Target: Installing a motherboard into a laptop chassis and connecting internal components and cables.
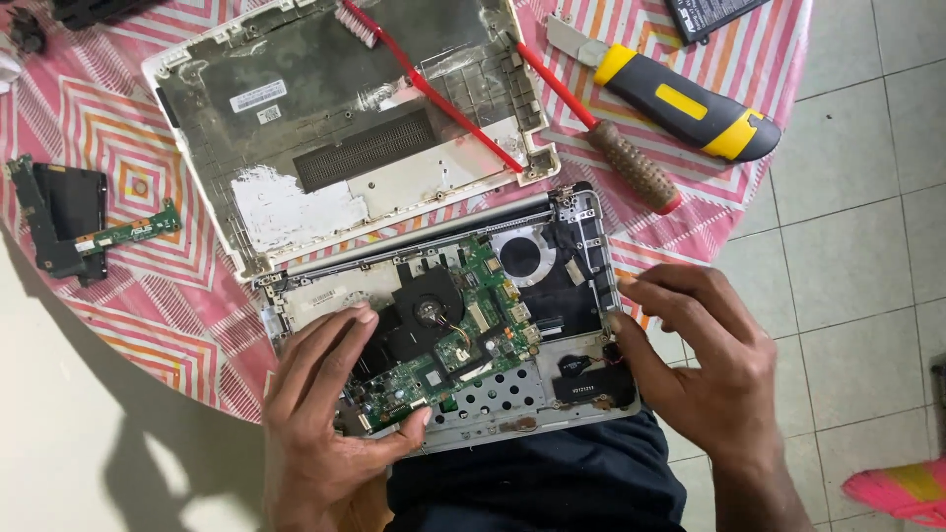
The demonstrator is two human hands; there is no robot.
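At the middle of the head view, an opened laptop base (581, 409) lies at the near edge of the tabletop (128, 128), which wears a pink and white patterned cloth. Inside the base sits a green circuit board (463, 345) with a black fan (426, 307) at its ten o'clock side. The left hand (330, 419) lies over the left part of the base: its fingers (340, 330) are spread flat beside the fan, and the thumb presses the board's lower edge at about five o'clock from the palm. Its grip is loose and open, resting on the board rather than clasping it. The right hand (705, 365) is at three o'clock of the base, fingers curled and touching the right rim; whether it pinches anything I cannot tell.

Toward twelve o'clock lies the removed white bottom cover (296, 212), inner face up, with a red toothbrush (424, 84) lying across it. At one o'clock are a red-shafted screwdriver (631, 167) with a brown handle and a yellow and black utility knife (690, 103). At nine o'clock rests a black drive with a narrow green board (69, 212). Tiled floor (857, 246) shows at the right.
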